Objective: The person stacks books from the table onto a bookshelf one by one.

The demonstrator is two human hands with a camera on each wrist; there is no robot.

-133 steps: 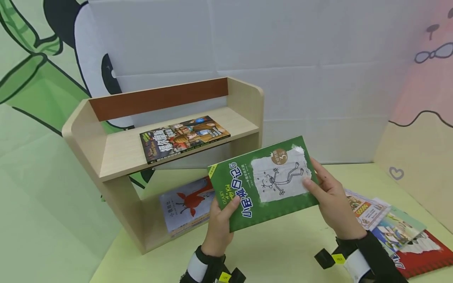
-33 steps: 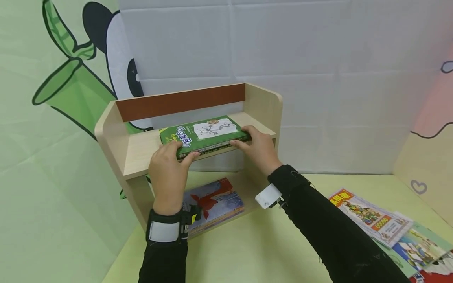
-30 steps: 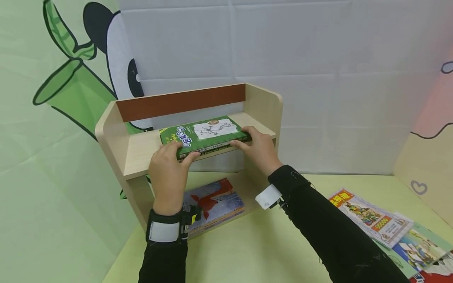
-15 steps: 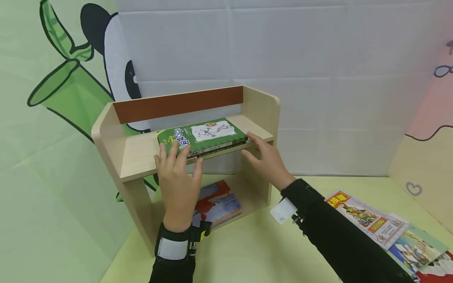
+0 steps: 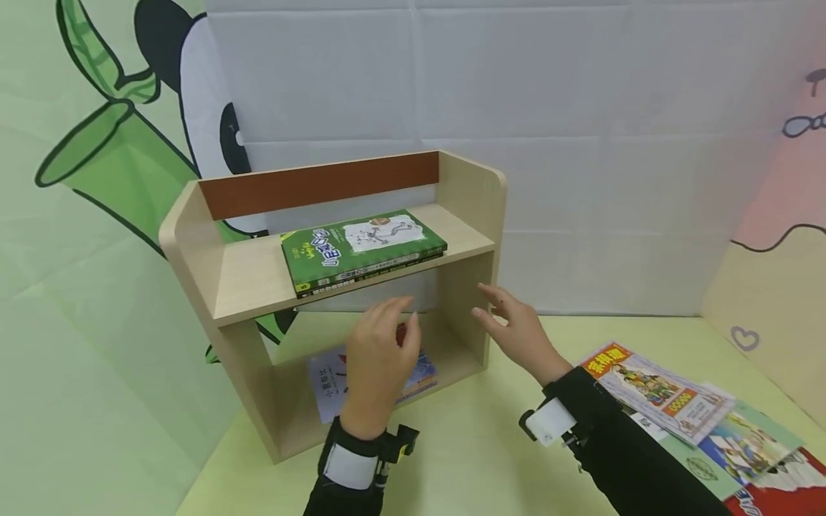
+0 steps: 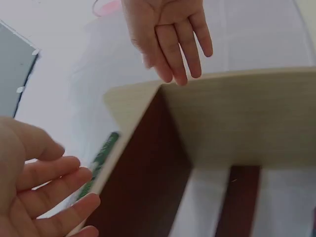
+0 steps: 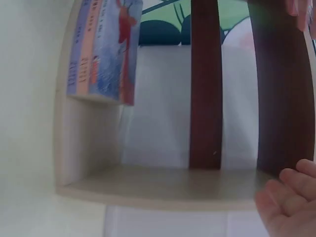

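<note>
The green comic-diary book (image 5: 361, 247) lies flat on the upper board of a small wooden bookshelf (image 5: 252, 276), stacked on another book whose dark spine shows beneath it. In front of the shelf's lower opening is my left hand (image 5: 381, 362), fingers loosely bent, holding nothing. My right hand (image 5: 519, 333) is off the shelf's right end, fingers spread, also with nothing in it. The left wrist view shows both hands apart from the green book (image 6: 101, 153). Blue picture books (image 5: 329, 383) lie on the lower level, partly hidden by my left hand.
Overlapping books, a magazine with an orange title (image 5: 658, 390), a blue-green book (image 5: 748, 444) and a red book (image 5: 790, 487), lie on the pale yellow table (image 5: 477, 459) at the right. Behind the bookshelf hangs a cloth backdrop (image 5: 568, 193) with cartoon drawings.
Held in both hands earlier, the green book was set on top of the book on the upper board. Both hands have let go and drawn back, down and to the right.
</note>
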